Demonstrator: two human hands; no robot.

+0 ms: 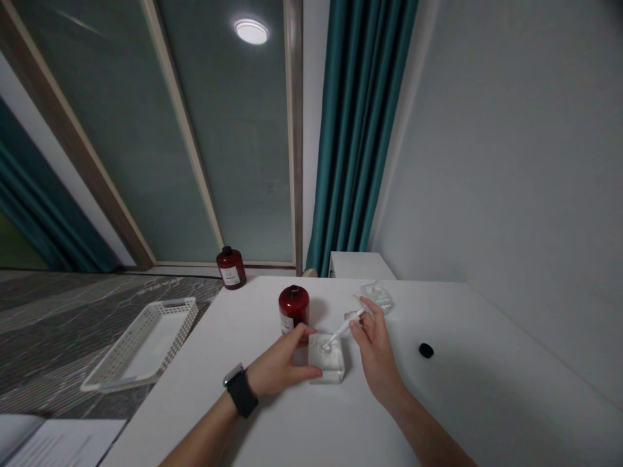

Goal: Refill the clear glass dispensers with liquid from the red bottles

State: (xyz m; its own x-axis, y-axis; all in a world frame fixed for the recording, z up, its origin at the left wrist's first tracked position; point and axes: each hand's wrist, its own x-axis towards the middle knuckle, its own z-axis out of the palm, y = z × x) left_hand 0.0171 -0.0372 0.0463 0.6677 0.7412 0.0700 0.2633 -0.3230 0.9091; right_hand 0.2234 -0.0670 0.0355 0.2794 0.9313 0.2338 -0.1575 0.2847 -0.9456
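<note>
A person works at a white surface (pixel 477 395) set into the corner of a room, with a plain pale wall on the right and a teal curtain (pixel 360 130) hanging behind. The left hand (pixel 280 366), a black watch (pixel 240 391) on its wrist, is curled around a clear square container (pixel 327 365) near the middle of the surface, thumb on the near side and a finger on the far edge. The right hand (pixel 372 347) pinches a small white pipette (pixel 343 327) between thumb and fingertips, its tip dipping into the top of the container.

Just behind the container stands a dark red bottle (pixel 293 308) with a pale label. A second clear glass piece (pixel 377 295) sits farther back, and a small black cap (pixel 426 350) lies well to the right.

A round lamp (pixel 251 31) shows in the large frosted window. A second dark red bottle (pixel 230 267) stands at the foot of the window frame (its label, like the first, is too small to read). A white mesh basket (pixel 146 340) lies on the dark grained area to the left, with papers (pixel 48 444) at the lower left corner.
</note>
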